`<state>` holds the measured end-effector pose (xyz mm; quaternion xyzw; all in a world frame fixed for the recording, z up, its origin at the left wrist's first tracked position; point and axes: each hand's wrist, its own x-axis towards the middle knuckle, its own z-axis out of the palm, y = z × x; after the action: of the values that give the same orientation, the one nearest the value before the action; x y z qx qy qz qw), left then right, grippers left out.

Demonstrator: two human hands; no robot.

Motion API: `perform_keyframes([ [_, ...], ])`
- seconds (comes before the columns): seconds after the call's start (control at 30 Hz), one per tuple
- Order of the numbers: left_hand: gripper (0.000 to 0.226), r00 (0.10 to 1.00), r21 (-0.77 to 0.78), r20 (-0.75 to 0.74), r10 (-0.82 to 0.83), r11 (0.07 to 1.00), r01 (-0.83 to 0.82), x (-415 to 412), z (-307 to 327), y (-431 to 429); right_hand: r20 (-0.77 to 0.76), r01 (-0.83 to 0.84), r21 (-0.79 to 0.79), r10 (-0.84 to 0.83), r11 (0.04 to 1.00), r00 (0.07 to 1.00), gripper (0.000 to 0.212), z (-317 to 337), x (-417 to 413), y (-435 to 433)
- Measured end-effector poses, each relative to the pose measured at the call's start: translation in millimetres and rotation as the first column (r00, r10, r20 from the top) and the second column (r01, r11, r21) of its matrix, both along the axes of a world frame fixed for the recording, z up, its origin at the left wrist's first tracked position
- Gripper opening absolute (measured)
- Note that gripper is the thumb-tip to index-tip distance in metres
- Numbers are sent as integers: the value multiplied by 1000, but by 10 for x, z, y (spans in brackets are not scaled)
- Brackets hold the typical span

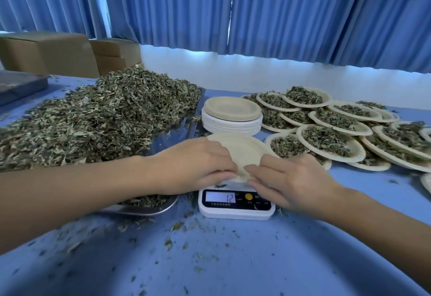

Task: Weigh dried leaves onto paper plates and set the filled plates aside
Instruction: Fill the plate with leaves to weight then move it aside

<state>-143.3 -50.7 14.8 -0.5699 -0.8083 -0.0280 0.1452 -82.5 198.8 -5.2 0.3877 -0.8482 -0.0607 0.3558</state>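
Observation:
An empty pale paper plate [242, 148] lies on the white digital scale [235, 204], whose display reads 12. My left hand [198, 162] and my right hand [291, 183] both pinch the plate's near rim with their fingertips, close together. A big heap of dried leaves [93, 118] fills a metal tray [140, 209] to the left of the scale. Behind the scale stands a stack of empty plates [231, 116]. Several filled plates [331, 141] overlap on the right.
The blue tablecloth [210, 260] in front is strewn with leaf crumbs. A second metal tray [18, 85] sits far left, with cardboard boxes [70, 53] behind it. Blue curtains [279, 11] hang above a white wall at the back.

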Motion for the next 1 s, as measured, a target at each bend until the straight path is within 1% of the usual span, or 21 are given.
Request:
perform_keyframes([
  [0.07, 35, 995, 139, 33, 92, 986, -96, 23, -41, -126, 37, 64, -218, -58, 974, 998, 27, -82, 54, 60],
  [0.13, 33, 967, 253, 70, 245, 933, -255, 47, -94, -273, 123, 176, -427, -136, 887, 983, 26, -202, 107, 147],
  [0.17, 31, 938, 277, 87, 334, 897, -345, 48, -119, -353, 176, 236, -493, -170, 837, 970, 25, -270, 115, 204],
  [0.2, 29, 897, 262, 107, 429, 858, -442, 45, -149, -439, 233, 295, -535, -197, 792, 952, 28, -333, 121, 262],
  [0.23, 27, 842, 206, 126, 525, 816, -540, 26, -184, -531, 285, 342, -560, -212, 755, 935, 32, -389, 126, 318],
  [0.3, 28, 709, 15, 167, 685, 717, -697, -31, -260, -729, 353, 401, -594, -221, 698, 909, 35, -434, 132, 389],
  [0.33, 31, 658, -80, 200, 726, 682, -727, -58, -293, -815, 368, 413, -606, -221, 680, 903, 37, -431, 131, 404],
  [0.37, 35, 635, -140, 241, 734, 673, -726, -77, -328, -879, 376, 418, -615, -217, 669, 901, 39, -431, 127, 413],
  [0.4, 35, 637, -152, 278, 719, 687, -710, -91, -354, -919, 383, 421, -617, -214, 665, 899, 40, -430, 120, 418],
  [0.5, 26, 704, -47, 367, 608, 768, -639, -96, -389, -903, 396, 437, -602, -225, 669, 890, 41, -436, 107, 418],
  [0.57, 25, 738, -36, 354, 574, 797, -603, -87, -395, -839, 395, 447, -580, -245, 682, 886, 40, -453, 102, 417],
  [0.67, 34, 754, -42, 298, 585, 798, -602, -113, -421, -772, 385, 451, -553, -265, 700, 884, 40, -467, 90, 425],
  [0.83, 45, 734, 2, 353, 580, 784, -621, -155, -449, -734, 383, 458, -533, -280, 711, 880, 41, -479, 67, 432],
  [1.0, 50, 728, 25, 353, 588, 771, -636, -216, -482, -708, 393, 476, -518, -297, 711, 870, 40, -484, 69, 425],
])
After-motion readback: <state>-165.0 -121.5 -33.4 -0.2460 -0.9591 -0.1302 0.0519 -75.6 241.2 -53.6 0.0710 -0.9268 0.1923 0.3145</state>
